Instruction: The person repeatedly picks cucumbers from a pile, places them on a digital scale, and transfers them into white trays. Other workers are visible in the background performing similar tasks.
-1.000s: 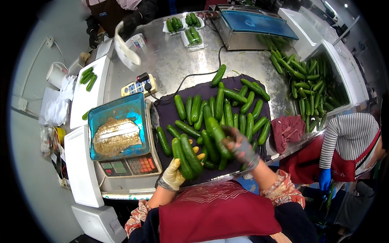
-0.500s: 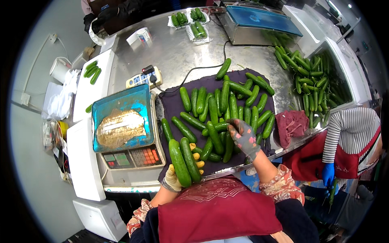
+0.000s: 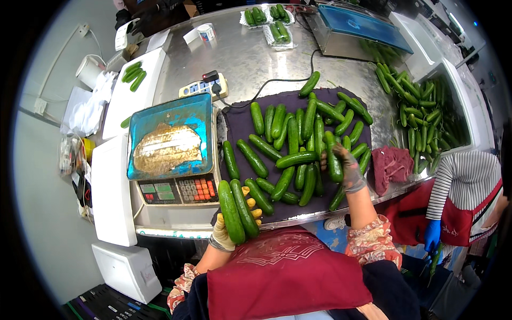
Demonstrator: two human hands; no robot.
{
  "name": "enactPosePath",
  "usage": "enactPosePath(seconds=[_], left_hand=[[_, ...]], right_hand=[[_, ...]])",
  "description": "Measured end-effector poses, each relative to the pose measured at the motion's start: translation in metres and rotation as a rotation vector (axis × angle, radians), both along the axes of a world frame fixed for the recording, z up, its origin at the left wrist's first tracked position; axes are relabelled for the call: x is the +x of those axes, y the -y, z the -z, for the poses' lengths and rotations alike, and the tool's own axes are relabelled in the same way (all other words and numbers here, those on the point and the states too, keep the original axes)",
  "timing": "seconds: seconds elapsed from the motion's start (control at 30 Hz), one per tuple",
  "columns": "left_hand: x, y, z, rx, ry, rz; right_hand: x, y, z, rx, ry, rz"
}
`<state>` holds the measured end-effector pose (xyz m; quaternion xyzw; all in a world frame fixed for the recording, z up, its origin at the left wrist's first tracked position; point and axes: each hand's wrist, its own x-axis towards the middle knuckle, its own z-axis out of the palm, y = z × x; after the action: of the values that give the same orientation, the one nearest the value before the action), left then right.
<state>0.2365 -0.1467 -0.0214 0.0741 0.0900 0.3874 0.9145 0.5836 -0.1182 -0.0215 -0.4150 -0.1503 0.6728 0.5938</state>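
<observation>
My left hand, in a pale glove with yellow fingers, is closed around two cucumbers side by side near the front edge of the table. Its fingertips show past their right side. In a grey patterned glove, my right hand grips another cucumber at the right part of the pile. That one stands roughly lengthwise to me, and the fingers behind it are partly hidden. Several loose cucumbers lie in varied directions on a dark cloth between and beyond my hands.
At left stands a weighing scale with a blue pan. A power strip with a black cable lies behind it. Wrapped packs sit at the back. A foam box of cucumbers and a maroon rag are right, near a co-worker.
My right hand has moved right and closed on a cucumber, now raised among the pile. My left hand keeps its two cucumbers. The whole view has shifted slightly.
</observation>
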Motion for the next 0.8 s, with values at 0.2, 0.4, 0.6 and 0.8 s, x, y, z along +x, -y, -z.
enactPosePath(seconds=[0.2,0.4,0.6,0.8], left_hand=[[-0.014,0.002,-0.004,-0.010,0.018,-0.014],[-0.052,-0.016,-0.015,0.021,-0.012,0.041],[-0.100,-0.024,-0.008,-0.039,0.011,0.081],[-0.138,-0.027,-0.008,-0.029,-0.006,0.108]], right_hand=[[-0.017,0.025,0.020,-0.025,0.011,0.057],[0.035,0.023,0.072,0.200,0.450,0.203],[-0.095,0.025,0.007,0.455,2.204,-0.652],[-0.106,0.013,-0.006,0.247,1.682,-0.468]])
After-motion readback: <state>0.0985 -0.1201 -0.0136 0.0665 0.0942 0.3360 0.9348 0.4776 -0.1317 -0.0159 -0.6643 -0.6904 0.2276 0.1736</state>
